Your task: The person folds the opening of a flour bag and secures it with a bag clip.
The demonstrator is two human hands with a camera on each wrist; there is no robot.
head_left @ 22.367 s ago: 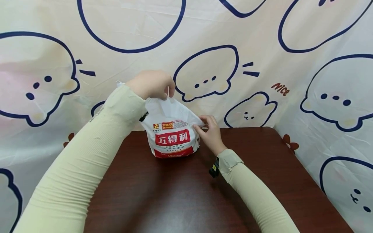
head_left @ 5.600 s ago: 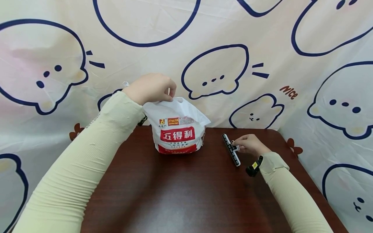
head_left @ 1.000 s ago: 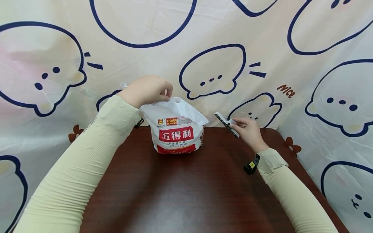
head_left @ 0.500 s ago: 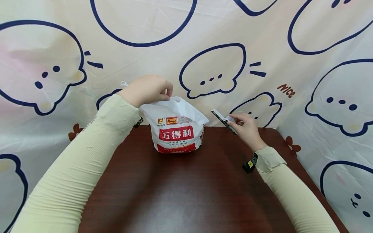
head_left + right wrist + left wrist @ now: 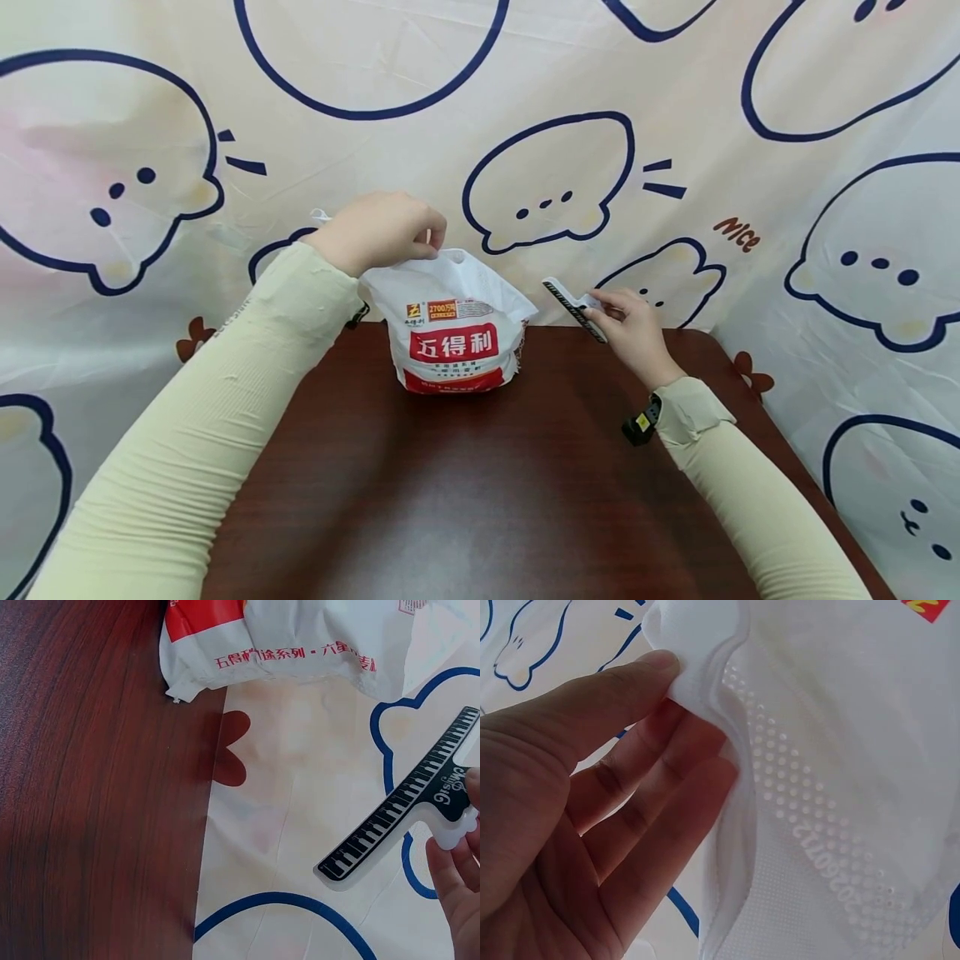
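Note:
A white flour bag [image 5: 452, 343] with red and yellow print stands upright at the back of the table. My left hand [image 5: 382, 227] grips its folded top edge at the left; up close, the thumb presses the white fabric [image 5: 832, 727] against the fingers. To the right of the bag, my right hand [image 5: 636, 335] pinches a long plastic clip [image 5: 401, 802] by its handle. The clip is white with a black piano-key print and the word Music. It is held in the air, tilted, apart from the bag. Whether its long jaws are parted I cannot tell.
The dark brown table [image 5: 480, 500] stretches toward me. Behind it and along both sides hangs a pale curtain [image 5: 540, 75] with blue cartoon outlines. The table's back edge lies close behind the bag.
Earlier my right hand touched the bag's right corner, then held the clip low over the table. Now it has raised the clip and drifted slightly left. My left hand stays on the bag's top.

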